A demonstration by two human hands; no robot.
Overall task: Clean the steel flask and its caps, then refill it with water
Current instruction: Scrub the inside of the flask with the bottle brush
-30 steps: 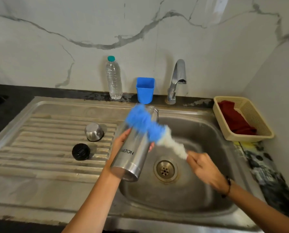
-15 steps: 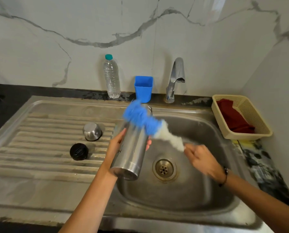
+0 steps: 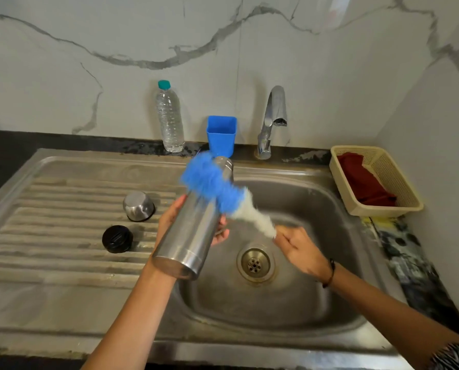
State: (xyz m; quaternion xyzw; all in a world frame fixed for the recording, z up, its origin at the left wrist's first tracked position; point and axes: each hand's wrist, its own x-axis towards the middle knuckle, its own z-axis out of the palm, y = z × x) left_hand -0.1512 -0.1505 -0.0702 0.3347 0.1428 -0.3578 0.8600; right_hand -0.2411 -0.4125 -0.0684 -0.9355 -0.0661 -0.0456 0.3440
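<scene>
Left hand (image 3: 169, 222) gripping (right hand (image 3: 299, 248) clenched too).

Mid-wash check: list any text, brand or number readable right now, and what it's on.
None readable.
Flask: no lettering shows on the side facing the camera.
Water bottle: no label visible.
Black cap: raised marks on top, too small to read.
Blue cup: plain.

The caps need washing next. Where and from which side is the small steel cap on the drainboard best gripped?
Grip the steel cap around its curved sides, coming from above. It seems to sit dome-up on the ribbed drainboard, apart from the black cap, so fingers likely have room all round.
</scene>
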